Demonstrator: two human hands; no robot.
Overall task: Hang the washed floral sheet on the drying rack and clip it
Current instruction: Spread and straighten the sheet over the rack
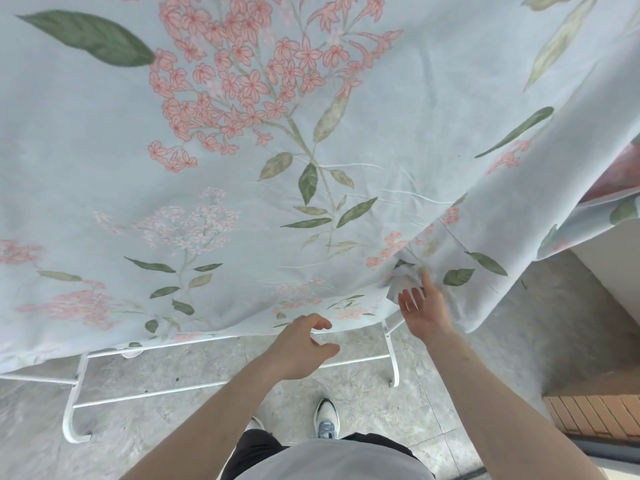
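Floral sheet draped over the white drying rack, our hands at its near edge.

Our left hand hovers loosely curled, holding nothing; our right hand, fingers apart, touches the bunched corner. Unclipped, the sheet could slide off onto the concrete floor. No readable writing.

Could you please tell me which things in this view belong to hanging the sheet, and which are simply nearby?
Belongs to the job:
floral sheet, draped over the rack
white drying rack
left hand
right hand, at the sheet's folded corner

Just nearby:
brick edging
concrete floor
shoes
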